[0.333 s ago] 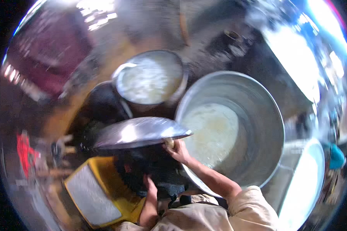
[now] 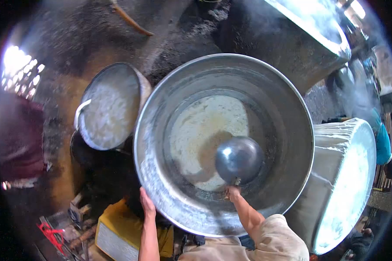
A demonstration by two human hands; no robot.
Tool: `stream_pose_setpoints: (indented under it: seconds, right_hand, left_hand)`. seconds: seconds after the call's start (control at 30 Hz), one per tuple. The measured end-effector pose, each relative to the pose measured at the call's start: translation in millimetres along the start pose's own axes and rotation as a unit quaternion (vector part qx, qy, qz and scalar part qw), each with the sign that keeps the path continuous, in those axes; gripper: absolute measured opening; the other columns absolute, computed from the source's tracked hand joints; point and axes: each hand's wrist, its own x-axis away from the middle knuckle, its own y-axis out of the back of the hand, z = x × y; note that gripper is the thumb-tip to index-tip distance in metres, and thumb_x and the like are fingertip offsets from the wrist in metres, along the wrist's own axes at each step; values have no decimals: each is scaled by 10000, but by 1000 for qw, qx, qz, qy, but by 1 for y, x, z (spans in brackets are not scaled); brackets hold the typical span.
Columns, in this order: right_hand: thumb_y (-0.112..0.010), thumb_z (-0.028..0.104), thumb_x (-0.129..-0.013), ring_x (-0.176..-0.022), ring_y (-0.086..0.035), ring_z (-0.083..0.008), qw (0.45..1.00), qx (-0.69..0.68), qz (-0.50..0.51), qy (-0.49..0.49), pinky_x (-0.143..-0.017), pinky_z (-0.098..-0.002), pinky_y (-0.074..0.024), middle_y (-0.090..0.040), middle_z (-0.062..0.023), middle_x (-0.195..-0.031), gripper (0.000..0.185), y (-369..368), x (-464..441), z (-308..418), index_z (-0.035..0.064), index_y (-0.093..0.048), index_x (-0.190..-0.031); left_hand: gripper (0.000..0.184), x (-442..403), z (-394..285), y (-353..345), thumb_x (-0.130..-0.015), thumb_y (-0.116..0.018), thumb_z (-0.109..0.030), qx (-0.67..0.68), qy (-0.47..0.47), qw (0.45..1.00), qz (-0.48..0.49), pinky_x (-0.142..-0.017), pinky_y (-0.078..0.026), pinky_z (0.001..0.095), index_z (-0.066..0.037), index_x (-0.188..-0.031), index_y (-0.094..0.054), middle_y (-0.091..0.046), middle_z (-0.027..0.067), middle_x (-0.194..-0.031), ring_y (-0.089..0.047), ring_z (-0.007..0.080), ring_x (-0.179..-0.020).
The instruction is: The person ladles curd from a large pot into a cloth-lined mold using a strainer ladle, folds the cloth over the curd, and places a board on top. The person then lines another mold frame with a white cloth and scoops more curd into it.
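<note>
Under me stands a big round metal pot (image 2: 287,108) with pale, whitish liquid (image 2: 191,130) in its bottom. My right hand (image 2: 233,192) reaches over the pot's near side, closed around the short handle of a large metal ladle (image 2: 239,160). The ladle's rounded, shiny bowl is over the right part of the liquid; whether it touches the liquid I cannot tell. My left hand (image 2: 147,202) lies against the outside of the pot near its lower-left rim, fingers stretched out and holding nothing.
A smaller metal pot (image 2: 137,102) with a white handle holds whitish liquid at the left. At the right is a cloth-covered round vessel (image 2: 309,204). A steaming vat (image 2: 287,48) stands at the upper right. A yellow container (image 2: 117,213) and a red object (image 2: 52,237) are at the lower left.
My view has swung so the big pot is now central. The ladle in my right hand has moved from the pot's left side to over its inside. My left hand has come to the rim.
</note>
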Motion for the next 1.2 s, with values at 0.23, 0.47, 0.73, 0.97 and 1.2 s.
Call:
stream_pose_setpoints:
  seconds: [0.23,0.47,0.73,0.97,1.2]
  right_hand:
    - [-543,91,-756,-396,-442,-160,973,-122,-173,-91,-334,-293,-349,-472,-73,-551,94,-16,-150,17,52,-484,-694]
    - [-576,93,-724,-429,-478,-169,945,-249,-197,-81,-348,-292,-383,-502,-90,-593,106,-58,-263,87,43,-495,-677]
    - [-513,62,-762,-433,-440,-149,954,-281,102,10,-360,-280,-363,-477,-40,-589,41,-35,-309,98,53,-490,-730]
    - [-611,72,-693,-405,-483,-167,982,-78,141,100,-375,-312,-436,-469,-40,-516,102,-3,-258,122,28,-527,-730]
    - [-622,54,-698,-423,-509,-169,959,177,149,162,-367,-327,-410,-502,-63,-520,155,39,-63,182,3,-524,-589]
  left_hand:
    - [706,13,21,-4,-864,-273,-552,22,35,999,-30,-1003,-252,368,11,-1289,-272,-318,135,-1313,-345,271,-1174]
    - [686,6,49,46,-865,-267,-541,5,33,994,-107,-1005,-245,380,-35,-1326,-217,-279,118,-1343,-319,273,-1193]
    - [664,16,58,68,-868,-234,-542,-64,-5,988,-144,-997,-258,380,-70,-1335,-222,-287,97,-1344,-328,270,-1185]
    - [627,19,17,-14,-873,-308,-507,-206,6,958,-200,-845,-387,366,55,-1115,-445,-490,154,-1093,-485,243,-966]
    - [454,27,14,-6,-871,-367,-342,-108,-39,982,-150,-759,-408,338,53,-970,-568,-603,133,-888,-537,225,-822]
